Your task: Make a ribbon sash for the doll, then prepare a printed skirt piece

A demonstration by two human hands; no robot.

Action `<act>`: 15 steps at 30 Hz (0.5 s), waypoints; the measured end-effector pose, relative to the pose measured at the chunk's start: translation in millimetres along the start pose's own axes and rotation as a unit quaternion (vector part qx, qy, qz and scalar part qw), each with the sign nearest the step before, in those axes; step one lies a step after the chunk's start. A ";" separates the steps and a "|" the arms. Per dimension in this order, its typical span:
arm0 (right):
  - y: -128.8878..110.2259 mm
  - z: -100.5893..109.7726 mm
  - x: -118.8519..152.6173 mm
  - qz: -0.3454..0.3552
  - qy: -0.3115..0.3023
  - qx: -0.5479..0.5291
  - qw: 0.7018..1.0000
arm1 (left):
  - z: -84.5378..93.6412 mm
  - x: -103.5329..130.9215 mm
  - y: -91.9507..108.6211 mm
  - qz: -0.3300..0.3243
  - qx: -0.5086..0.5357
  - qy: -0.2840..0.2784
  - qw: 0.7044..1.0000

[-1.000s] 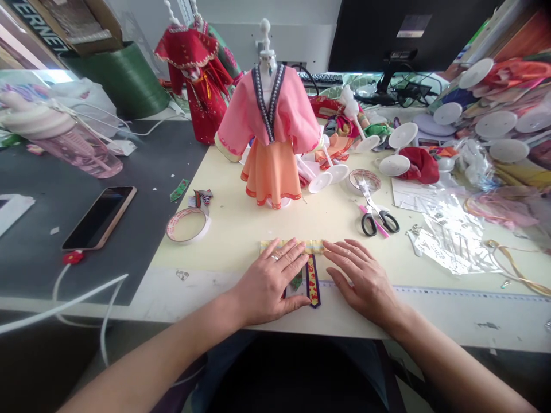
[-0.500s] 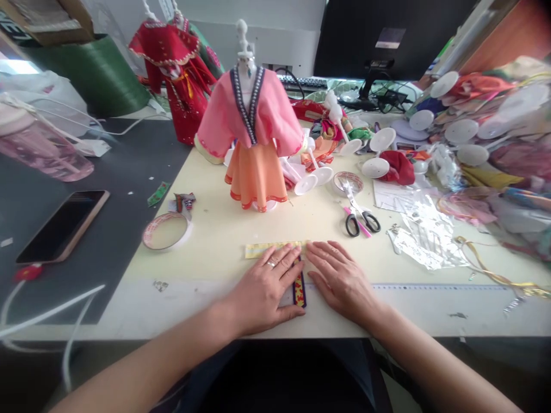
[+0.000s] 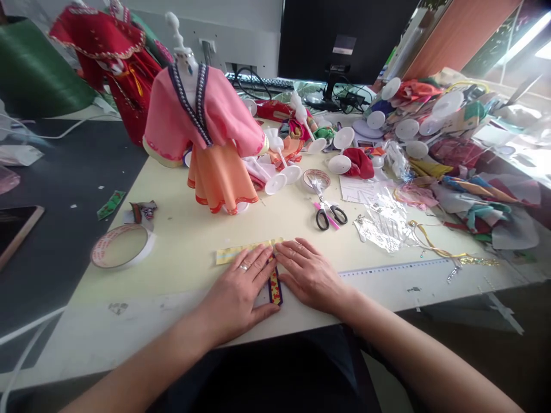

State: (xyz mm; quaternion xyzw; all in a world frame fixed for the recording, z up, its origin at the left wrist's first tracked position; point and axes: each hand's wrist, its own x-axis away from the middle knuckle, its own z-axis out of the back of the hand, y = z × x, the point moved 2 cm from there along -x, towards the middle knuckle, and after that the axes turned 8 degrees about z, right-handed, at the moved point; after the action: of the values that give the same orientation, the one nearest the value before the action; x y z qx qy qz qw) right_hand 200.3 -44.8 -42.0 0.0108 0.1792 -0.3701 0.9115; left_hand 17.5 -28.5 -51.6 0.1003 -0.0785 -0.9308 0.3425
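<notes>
My left hand [image 3: 241, 289] lies flat on the table, fingers stretched out over a pale yellow strip [image 3: 228, 255] and against a narrow patterned ribbon [image 3: 275, 287]. The ribbon is yellow and red with dark blue edges and runs toward me from the strip. My right hand [image 3: 307, 275] also rests flat, its fingertips at the strip's right end and the ribbon's upper part. Where strip and ribbon meet is partly under my fingers. Behind stands a doll form in a pink top [image 3: 219, 115] and an orange skirt [image 3: 219, 178].
A roll of tape [image 3: 144, 246] lies at left, near a phone [image 3: 15, 232]. Black-handled scissors [image 3: 329, 209] lie right of the doll, before a clear plastic bag [image 3: 385, 223]. A ruler [image 3: 396, 267] runs along the right. Doll stands and fabrics crowd the back right below a monitor [image 3: 344, 40].
My view has swung to the right, so the whole scene sits further left. Both hands keep their flat place on the strip and ribbon.
</notes>
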 end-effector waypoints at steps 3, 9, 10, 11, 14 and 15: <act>-0.7 0.6 0.1 0.006 0.013 0.005 1.000 | 0.2 0.1 0.0 -0.003 -0.006 -0.005 1.000; 5.6 5.4 6.9 -0.035 0.086 -0.006 0.996 | 21.3 8.4 -10.4 0.024 0.042 0.049 0.998; 6.8 5.7 7.9 -0.042 0.093 -0.008 0.995 | 26.6 11.2 -13.6 0.037 0.053 0.063 0.996; 7.6 5.8 8.5 -0.044 0.098 -0.010 0.994 | 31.4 14.2 -16.6 0.050 0.061 0.073 0.994; 6.6 5.7 7.4 -0.025 0.096 -0.017 0.995 | 38.3 22.7 -22.0 0.062 0.049 0.078 0.994; 5.4 5.6 6.2 -0.013 0.090 -0.020 0.996 | 37.7 24.9 -22.3 0.056 0.036 0.072 0.995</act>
State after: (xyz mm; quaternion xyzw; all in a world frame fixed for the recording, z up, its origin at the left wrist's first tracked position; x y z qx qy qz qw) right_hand 209.8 -46.0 -39.5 0.0237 0.2680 -0.3758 0.8868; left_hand -24.0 -25.0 -23.2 0.1748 -0.0922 -0.8972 0.3949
